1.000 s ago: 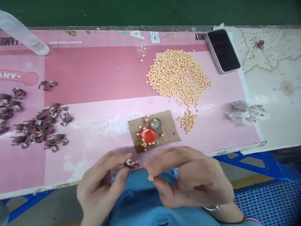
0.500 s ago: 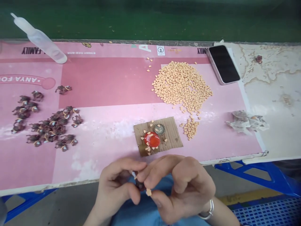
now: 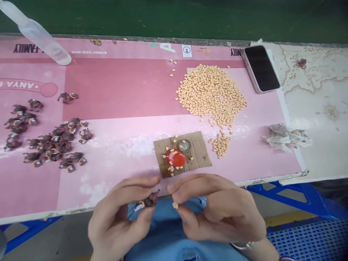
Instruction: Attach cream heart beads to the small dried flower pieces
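My left hand (image 3: 119,214) pinches a small brown toy figure (image 3: 150,200) between thumb and forefinger, just in front of the table's near edge. My right hand (image 3: 217,210) is curled beside it, and a tiny peach-coloured piece (image 3: 175,205) sits at its thumb and fingertip. The two hands are a little apart above my blue clothing. Just beyond them lies a cardboard scrap (image 3: 199,150) bearing a red cap (image 3: 176,157), a metal bottle cap (image 3: 184,145) and a few loose peach pieces.
A large heap of peach pieces (image 3: 210,92) lies on the pink mat (image 3: 122,87). Several brown figures (image 3: 51,141) are scattered at the left. A phone (image 3: 260,68) lies at the back right, a crumpled rag (image 3: 284,136) on the right, a clear bottle (image 3: 38,34) at the back left.
The hands were pressed together half a second ago; now they have drawn apart, the figure staying in my left hand and the peach piece at my right fingers.
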Demonstrator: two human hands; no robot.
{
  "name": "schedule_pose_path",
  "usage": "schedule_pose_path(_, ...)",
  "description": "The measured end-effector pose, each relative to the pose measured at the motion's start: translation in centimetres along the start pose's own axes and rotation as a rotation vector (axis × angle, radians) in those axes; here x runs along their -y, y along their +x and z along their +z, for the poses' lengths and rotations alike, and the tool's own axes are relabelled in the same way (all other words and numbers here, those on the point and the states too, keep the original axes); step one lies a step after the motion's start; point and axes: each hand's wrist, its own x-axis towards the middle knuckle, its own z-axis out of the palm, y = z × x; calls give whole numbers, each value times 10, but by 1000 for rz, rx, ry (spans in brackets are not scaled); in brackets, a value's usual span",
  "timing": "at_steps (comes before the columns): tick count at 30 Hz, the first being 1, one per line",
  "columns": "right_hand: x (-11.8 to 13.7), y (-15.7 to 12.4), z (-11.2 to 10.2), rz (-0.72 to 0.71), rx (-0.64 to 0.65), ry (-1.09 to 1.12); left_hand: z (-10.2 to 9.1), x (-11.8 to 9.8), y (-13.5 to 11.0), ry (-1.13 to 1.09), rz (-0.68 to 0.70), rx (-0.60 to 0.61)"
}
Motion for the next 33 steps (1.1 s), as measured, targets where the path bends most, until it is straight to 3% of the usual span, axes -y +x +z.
schedule_pose_path(6,8,3,1,56,28,-201,-1,-3,6,187,199,125)
schedule_pose_path(16,10,-3,13,79,-59,-290,-1,-3,9,224,237,121)
schedule_pose_path(22,4,-9,14,83,-43,-303,2,-7,-1,108,31,45)
schedule_pose_path(28,7,-6,9,107,-48,-304,5,-7,0,-18,-58,19)
schedule_pose_path(33,10,-11,11,174,-96,-325,7,-14,8,-382,-472,56)
